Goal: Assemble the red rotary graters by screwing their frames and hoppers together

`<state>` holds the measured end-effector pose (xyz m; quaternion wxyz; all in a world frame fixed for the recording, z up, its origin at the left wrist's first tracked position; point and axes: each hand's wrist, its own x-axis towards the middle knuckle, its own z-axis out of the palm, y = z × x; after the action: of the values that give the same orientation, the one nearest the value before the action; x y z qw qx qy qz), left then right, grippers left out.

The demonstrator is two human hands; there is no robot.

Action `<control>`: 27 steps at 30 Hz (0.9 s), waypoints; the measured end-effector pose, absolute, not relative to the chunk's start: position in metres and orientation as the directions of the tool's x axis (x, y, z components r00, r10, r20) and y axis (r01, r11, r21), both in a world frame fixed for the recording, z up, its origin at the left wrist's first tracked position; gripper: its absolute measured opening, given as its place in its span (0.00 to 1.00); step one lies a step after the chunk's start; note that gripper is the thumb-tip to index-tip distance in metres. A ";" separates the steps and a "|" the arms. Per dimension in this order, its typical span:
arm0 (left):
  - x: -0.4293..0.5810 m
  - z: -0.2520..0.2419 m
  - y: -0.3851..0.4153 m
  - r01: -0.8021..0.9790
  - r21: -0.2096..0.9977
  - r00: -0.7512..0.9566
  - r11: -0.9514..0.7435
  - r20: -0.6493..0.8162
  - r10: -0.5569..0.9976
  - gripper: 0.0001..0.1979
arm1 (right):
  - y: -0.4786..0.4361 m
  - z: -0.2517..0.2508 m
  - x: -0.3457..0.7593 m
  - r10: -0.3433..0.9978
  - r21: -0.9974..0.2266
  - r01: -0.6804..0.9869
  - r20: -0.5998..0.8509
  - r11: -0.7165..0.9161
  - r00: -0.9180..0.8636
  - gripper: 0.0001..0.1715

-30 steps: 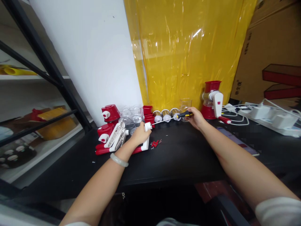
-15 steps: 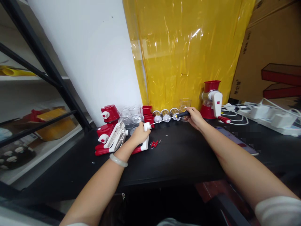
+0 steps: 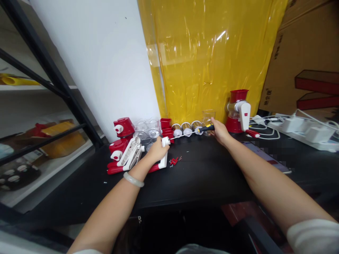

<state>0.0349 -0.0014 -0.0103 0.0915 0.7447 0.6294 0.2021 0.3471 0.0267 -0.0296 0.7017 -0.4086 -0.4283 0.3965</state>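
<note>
My left hand [image 3: 157,151] is closed around a white crank handle [image 3: 164,159] with a red grip, its white round end facing right. In my right hand [image 3: 219,131] is a screwdriver [image 3: 205,128] with a black and yellow handle, gripped near its butt. The long thin shaft points left, and its tip meets the white end of the crank handle. Small red parts [image 3: 174,161] and several screws lie on the table just right of my left hand. More white crank handles [image 3: 129,155] with red grips are stacked to the left.
Red housings [image 3: 124,127] and clear plastic parts [image 3: 148,130] stand behind my left hand. Metal grater drums [image 3: 186,129] line the back. An assembled red and white rotary grater [image 3: 238,113] stands right, near a tablet [image 3: 265,157] and a white power strip [image 3: 312,135].
The fingers of my right hand have opened a little and shifted on the screwdriver handle, baring more of its yellow part. My left hand and the crank handle have stayed put.
</note>
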 end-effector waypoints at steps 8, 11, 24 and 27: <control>0.034 -0.012 0.000 0.893 0.406 0.125 -0.196 0.195 0.973 0.12 | 0.024 -0.029 0.346 0.910 -0.919 -0.234 0.225 0.317 0.348 0.21; 0.034 -0.011 0.000 0.894 0.405 0.123 -0.194 0.194 0.973 0.13 | 0.024 -0.026 0.343 0.907 -0.913 -0.271 0.191 0.305 0.375 0.17; 0.035 -0.011 -0.002 0.888 0.411 0.142 -0.207 0.182 0.973 0.12 | 0.025 -0.025 0.348 0.902 -0.896 -0.321 0.167 0.307 0.398 0.19; 0.035 -0.010 -0.002 0.888 0.415 0.131 -0.200 0.189 0.973 0.12 | 0.030 -0.031 0.350 0.886 -0.933 -0.200 0.192 0.298 0.422 0.24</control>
<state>0.0349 -0.0018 -0.0104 0.1010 0.7450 0.6244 0.2117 0.3501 0.0300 -0.0307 0.7112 -0.4531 -0.3784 0.3817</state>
